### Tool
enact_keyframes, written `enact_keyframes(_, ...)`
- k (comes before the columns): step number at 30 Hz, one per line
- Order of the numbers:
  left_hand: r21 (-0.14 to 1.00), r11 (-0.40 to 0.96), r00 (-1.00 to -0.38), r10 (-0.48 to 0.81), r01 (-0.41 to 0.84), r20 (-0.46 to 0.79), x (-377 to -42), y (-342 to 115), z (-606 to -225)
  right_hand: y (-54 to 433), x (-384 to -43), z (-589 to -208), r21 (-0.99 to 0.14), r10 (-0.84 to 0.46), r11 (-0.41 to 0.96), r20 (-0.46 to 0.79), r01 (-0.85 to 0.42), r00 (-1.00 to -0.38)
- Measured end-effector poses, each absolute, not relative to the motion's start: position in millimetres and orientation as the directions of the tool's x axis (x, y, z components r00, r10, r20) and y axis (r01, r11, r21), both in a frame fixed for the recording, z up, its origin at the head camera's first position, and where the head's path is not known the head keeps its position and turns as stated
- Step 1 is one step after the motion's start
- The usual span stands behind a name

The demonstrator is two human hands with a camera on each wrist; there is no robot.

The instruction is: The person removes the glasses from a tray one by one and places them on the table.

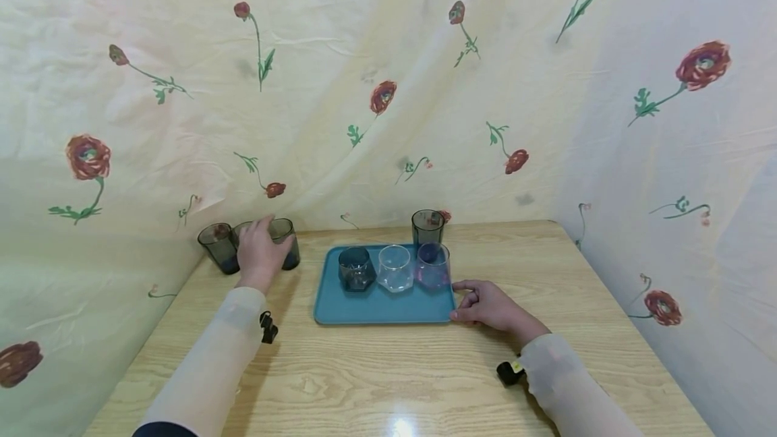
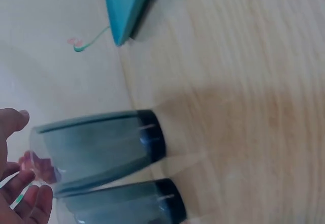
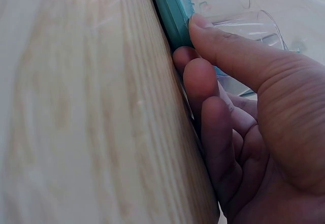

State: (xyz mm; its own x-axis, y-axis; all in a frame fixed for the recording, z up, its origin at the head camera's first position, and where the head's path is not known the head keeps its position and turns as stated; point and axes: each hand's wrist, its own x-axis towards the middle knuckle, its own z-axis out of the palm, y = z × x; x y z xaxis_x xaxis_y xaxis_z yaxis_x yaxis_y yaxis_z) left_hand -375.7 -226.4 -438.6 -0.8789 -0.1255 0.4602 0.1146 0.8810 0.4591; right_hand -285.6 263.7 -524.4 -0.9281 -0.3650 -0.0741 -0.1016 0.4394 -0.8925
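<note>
My left hand (image 1: 262,251) reaches over the tall smoky glasses at the back left, fingers spread at the rim of the right-hand glass (image 1: 292,249). The leftmost glass (image 1: 218,248) leans in this view, and a third is mostly hidden behind the hand. In the left wrist view, fingertips sit around one glass's rim (image 2: 96,145). At the tray's right near corner, my right hand (image 1: 488,305) pinches the blue tray (image 1: 388,314) between thumb and curled fingers. On it stand a short dark glass (image 1: 356,272), a clear glass (image 1: 395,272) and a pinkish clear glass (image 1: 433,272).
Another tall smoky glass (image 1: 427,222) stands at the tray's back right, behind the pinkish one. The wooden table (image 1: 340,376) meets a flowered cloth (image 1: 328,86) hanging at the back and both sides. A band with a small black device (image 1: 268,328) sits on the left wrist.
</note>
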Motion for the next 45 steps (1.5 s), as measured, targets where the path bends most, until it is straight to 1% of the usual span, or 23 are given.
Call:
enact_keyframes(5, 0.491, 0.857, -0.871, -0.112, 0.160, 0.478, -377, -215, -431, 264, -285, -524, -0.889, -0.369, 0.444, -0.073, -0.107, -0.927)
enact_keyframes(11, 0.564, 0.803, -0.884, -0.109, 0.192, 0.455, -373, -193, -418, 264, -285, -524, -0.889, -0.370, 0.445, -0.075, -0.106, -0.926)
enact_keyframes(14, 0.633, 0.746, -0.905, -0.099, 0.209, 0.415, -374, -182, -413, 265, -285, -524, -0.891, -0.370, 0.442, -0.077, -0.103, -0.926)
enact_keyframes(18, 0.750, 0.625, -0.944, -0.063, 0.216, 0.325, -377, -167, -410, 265, -284, -523, -0.891, -0.370, 0.442, -0.076, -0.103, -0.926)
enact_keyframes(21, 0.799, 0.562, -0.960, -0.024, 0.216, 0.277, -379, -155, -408, 265, -284, -523, -0.890, -0.374, 0.443, -0.075, -0.107, -0.924)
enact_keyframes(28, 0.794, 0.554, -0.964, 0.060, 0.249, 0.260, -383, -124, -401, 265, -284, -523, -0.890, -0.375, 0.443, -0.075, -0.108, -0.924)
enact_keyframes(34, 0.798, 0.551, -0.969, 0.129, 0.246, 0.210, -382, -97, -397, 264, -284, -523, -0.894, -0.370, 0.437, -0.080, -0.098, -0.925)
enact_keyframes(45, 0.765, 0.581, -0.960, 0.197, 0.279, 0.200, -387, -51, -394, 263, -284, -525, -0.900, -0.362, 0.428, -0.086, -0.083, -0.928)
